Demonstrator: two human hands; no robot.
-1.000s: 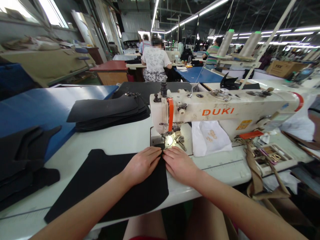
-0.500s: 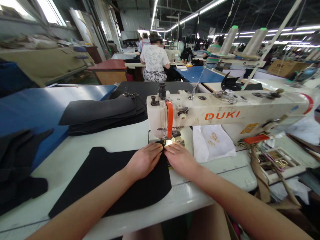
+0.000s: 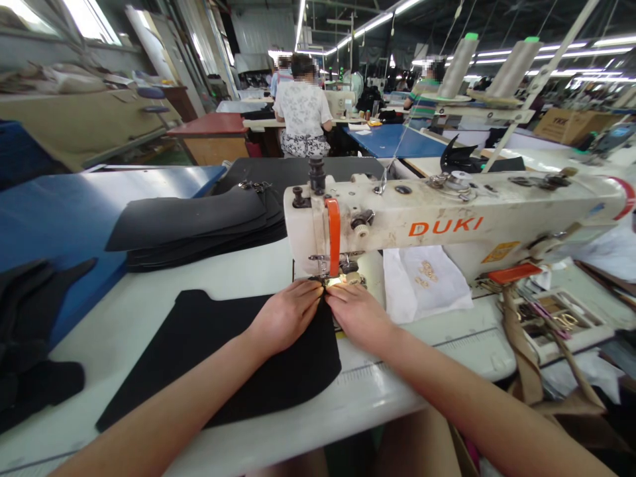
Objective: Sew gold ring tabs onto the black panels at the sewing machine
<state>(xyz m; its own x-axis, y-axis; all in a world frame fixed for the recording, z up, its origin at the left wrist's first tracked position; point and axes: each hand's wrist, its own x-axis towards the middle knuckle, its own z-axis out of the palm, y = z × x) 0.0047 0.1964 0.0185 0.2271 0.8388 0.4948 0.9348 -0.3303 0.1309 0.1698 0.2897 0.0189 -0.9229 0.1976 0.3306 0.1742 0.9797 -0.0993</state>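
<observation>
A large black fabric piece (image 3: 218,358) lies flat on the pale sewing table, its upper right corner under the head of the white sewing machine (image 3: 392,225). My left hand (image 3: 285,315) rests on the fabric with its fingers pressed together, gripping the edge just before the presser foot. From the other side, my right hand (image 3: 358,315) pinches the same edge, and both sets of fingertips almost meet below the orange guard (image 3: 333,237). A small lamp lights this spot. My fingers hide the needle and the stitched edge.
Stacked black panels (image 3: 193,225) lie behind at left, and more black pieces (image 3: 40,338) at far left. Right of the needle is a white cloth (image 3: 424,285) with small gold parts. A tray of tools (image 3: 566,321) stands at right. A person (image 3: 302,112) sits ahead.
The head view has shifted slightly, so the machine and stacks appear a little displaced. Both hands keep nearly the same place and grip on the black fabric.
</observation>
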